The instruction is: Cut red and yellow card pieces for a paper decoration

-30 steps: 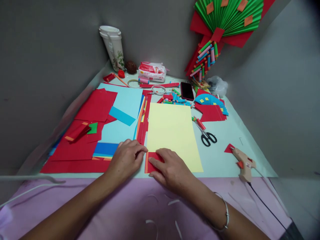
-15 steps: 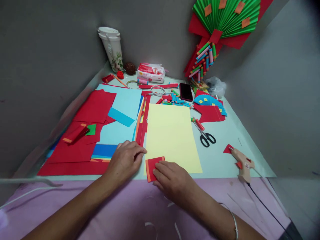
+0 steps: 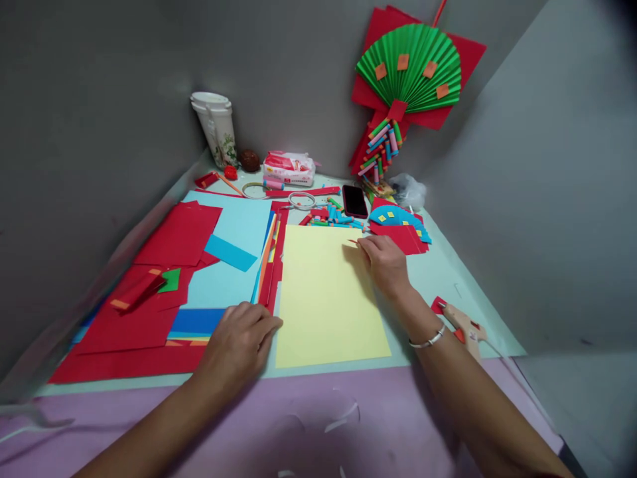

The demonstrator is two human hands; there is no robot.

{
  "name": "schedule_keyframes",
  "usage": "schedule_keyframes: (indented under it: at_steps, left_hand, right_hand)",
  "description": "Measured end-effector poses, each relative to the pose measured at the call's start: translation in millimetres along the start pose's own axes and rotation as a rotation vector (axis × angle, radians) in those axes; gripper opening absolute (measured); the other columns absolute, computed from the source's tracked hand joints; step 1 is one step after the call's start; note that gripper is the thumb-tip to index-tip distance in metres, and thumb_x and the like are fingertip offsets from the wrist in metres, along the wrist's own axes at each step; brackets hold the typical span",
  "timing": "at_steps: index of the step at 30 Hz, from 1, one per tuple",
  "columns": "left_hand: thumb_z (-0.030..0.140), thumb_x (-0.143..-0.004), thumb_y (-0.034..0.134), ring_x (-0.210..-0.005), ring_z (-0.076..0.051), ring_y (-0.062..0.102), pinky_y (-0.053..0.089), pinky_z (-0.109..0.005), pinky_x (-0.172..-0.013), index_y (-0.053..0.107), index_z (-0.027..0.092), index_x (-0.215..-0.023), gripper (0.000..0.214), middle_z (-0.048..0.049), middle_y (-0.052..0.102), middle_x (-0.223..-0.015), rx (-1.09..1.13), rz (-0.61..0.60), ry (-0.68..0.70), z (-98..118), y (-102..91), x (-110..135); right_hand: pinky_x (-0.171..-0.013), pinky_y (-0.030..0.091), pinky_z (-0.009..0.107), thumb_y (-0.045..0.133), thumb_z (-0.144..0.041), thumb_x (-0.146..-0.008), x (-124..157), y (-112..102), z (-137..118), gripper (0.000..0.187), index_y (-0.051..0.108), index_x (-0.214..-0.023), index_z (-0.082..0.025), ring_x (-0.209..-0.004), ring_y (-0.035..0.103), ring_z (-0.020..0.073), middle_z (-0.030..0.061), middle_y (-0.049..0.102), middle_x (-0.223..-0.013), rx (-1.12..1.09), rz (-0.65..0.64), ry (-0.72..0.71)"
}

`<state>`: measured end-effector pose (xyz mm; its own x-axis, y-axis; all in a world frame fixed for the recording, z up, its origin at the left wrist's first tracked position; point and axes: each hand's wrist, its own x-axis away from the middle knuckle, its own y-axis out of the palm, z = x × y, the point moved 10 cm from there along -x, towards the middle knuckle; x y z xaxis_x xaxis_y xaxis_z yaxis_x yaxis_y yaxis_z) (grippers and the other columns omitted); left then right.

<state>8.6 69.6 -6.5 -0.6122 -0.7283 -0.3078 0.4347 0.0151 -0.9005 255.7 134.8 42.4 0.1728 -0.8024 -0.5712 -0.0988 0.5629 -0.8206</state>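
Grey walls (image 3: 124,99) back the surface (image 3: 434,275), where fingers of the right hand (image 3: 387,262) pinch a red paper piece (image 3: 353,241) above the yellow sheet (image 3: 328,305), both likely light, crease-prone, best held by edges, the closure of the left hand (image 3: 243,335) beside it being unclear.

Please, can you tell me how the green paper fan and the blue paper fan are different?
Size: the green fan looks clearly larger than the blue fan.
Pose: the green fan stands raised against the grey wall, while the blue fan lies low on the table.
Decoration: the green fan carries orange pieces; the blue fan carries yellow ones.
Both are spread open, with red paper around them.
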Motion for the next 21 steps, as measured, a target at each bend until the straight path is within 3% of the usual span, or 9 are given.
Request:
schedule_keyframes:
  at_steps: [6, 9, 15, 21]
  left_hand:
    - [0.012, -0.092, 0.049, -0.080, -0.023, 0.055, 0.040, -0.038, -0.072, 0.068, 0.016, -0.092, 0.020, -0.0070, 0.065, -0.082, -0.041, 0.097, 0.110, 9.5, -6.1, 0.9]
    - [0.012, -0.092, 0.050, -0.079, -0.023, 0.055, 0.040, -0.038, -0.072, 0.068, 0.016, -0.092, 0.018, -0.0067, 0.065, -0.081, -0.044, 0.093, 0.121, 10.3, -7.0, -1.3]
    - [0.011, -0.091, 0.050, -0.082, -0.024, 0.057, 0.041, -0.040, -0.075, 0.068, 0.015, -0.093, 0.019, -0.0078, 0.067, -0.085, -0.063, 0.088, 0.167, 12.6, -8.8, -3.0]
    - [0.007, -0.088, 0.049, -0.096, -0.027, 0.060, 0.040, -0.043, -0.084, 0.067, 0.012, -0.101, 0.023, -0.0111, 0.071, -0.103, -0.089, 0.073, 0.292, 21.5, -9.0, -3.3]
  right_hand:
    - [-0.082, 0.045, 0.034, 0.048, -0.016, -0.098, 0.8, 11.8, 22.7, 0.025, 0.069, -0.111, -0.016, -0.098, 0.058, 0.0252, 0.0126, 0.068, -0.108, 0.030, 0.040, 0.085]
    - [-0.085, 0.046, 0.038, 0.052, -0.007, -0.091, 7.9, 9.3, 13.0, 0.031, 0.067, -0.117, -0.013, -0.104, 0.056, 0.0287, 0.0158, 0.065, -0.116, 0.011, -0.031, 0.047]
    - [-0.091, 0.047, 0.038, 0.045, 0.000, -0.090, 70.8, -17.5, -32.0, 0.043, 0.059, -0.126, -0.018, -0.113, 0.056, 0.0251, 0.0103, 0.063, -0.123, -0.081, -0.273, -0.188]
    - [-0.091, 0.048, 0.042, 0.038, 0.006, -0.086, 124.2, -36.3, -20.1, 0.056, 0.051, -0.134, -0.019, -0.119, 0.052, 0.0270, 0.0118, 0.058, -0.130, -0.061, -0.417, -0.188]
